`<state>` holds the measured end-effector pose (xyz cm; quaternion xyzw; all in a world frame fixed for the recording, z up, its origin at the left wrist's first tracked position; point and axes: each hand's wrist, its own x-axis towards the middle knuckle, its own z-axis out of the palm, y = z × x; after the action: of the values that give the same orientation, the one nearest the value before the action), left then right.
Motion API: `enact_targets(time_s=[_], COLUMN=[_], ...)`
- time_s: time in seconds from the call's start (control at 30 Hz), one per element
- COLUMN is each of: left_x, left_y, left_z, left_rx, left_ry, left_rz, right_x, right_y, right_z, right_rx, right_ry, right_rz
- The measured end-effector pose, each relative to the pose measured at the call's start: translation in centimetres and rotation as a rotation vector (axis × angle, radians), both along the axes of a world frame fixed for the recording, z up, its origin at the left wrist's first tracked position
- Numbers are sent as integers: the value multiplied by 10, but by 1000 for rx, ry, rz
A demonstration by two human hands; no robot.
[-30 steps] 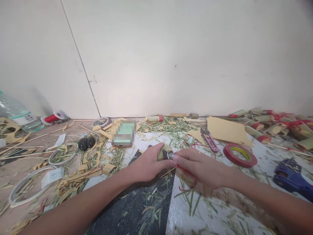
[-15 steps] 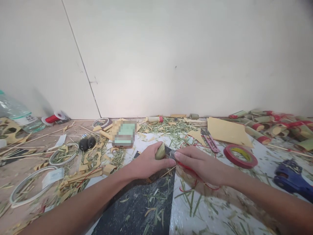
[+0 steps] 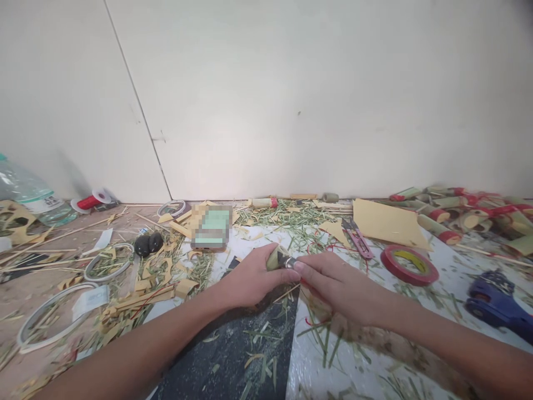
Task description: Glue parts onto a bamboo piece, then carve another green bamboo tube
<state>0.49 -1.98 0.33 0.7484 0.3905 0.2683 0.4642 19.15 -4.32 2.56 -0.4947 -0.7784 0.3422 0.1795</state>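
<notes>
My left hand is closed around a short pale-green bamboo piece, with its thumb reaching right. My right hand pinches a small tool with a shiny metal part and a dark, blade-like end against the bamboo; its handle is hidden in my fingers. The tips of my left thumb and right fingers meet. Beneath both hands lie a black sheet and a white sheet, strewn with green shavings. A little red string shows under my right hand.
Right of my hands lie a pink box cutter, red tape roll, blue tool and a pile of bamboo tubes. Leftward are a phone, white rings, a red spool and a bottle.
My right hand and the tool have shifted slightly against the bamboo, and more shiny metal shows. Less red string is visible under that hand. My left hand has barely moved.
</notes>
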Motion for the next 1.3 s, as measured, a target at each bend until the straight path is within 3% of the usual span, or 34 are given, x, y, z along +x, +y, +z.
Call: enact_targets(time_s=[0.13, 0.23, 0.4, 0.53, 0.63, 0.77, 0.9, 0.97, 1.13, 1.2, 1.3], left_x=[0, -2, -5, -4, -2, 0, 0, 0, 1, 0, -3], left_y=[1, 3, 5, 2, -2, -3, 2, 4, 10, 11, 12], left_z=[-4, -5, -2, 2, 5, 2, -5, -8, -10, -9, -8], left_rx=[-163, -283, -242, -220, -199, -182, -304, -442, -640, -728, -836], left_ry=[-100, -174, -134, -77, -42, -56, -244, -413, -783, -866, -930], left_rz=[-28, -125, -205, -141, -69, -23, -68, -122, -77, -78, -113], right_x=[-2, -2, 0, -1, -2, -2, 3, 6, 13, 16, 17], right_y=[2, 2, 0, -3, -4, 0, 9, 13, 23, 27, 30], right_z=[4, 5, 6, 7, 8, 5, -2, -5, -2, 0, -1], right_rx=[93, 14, -25, -84, -71, 18, 63, -65, -736, -863, -909], right_ry=[48, 61, 16, -8, -5, 77, 207, 316, 817, 956, 1036], right_rz=[-89, -4, 163, 173, 133, -32, -153, -152, -185, -239, -274])
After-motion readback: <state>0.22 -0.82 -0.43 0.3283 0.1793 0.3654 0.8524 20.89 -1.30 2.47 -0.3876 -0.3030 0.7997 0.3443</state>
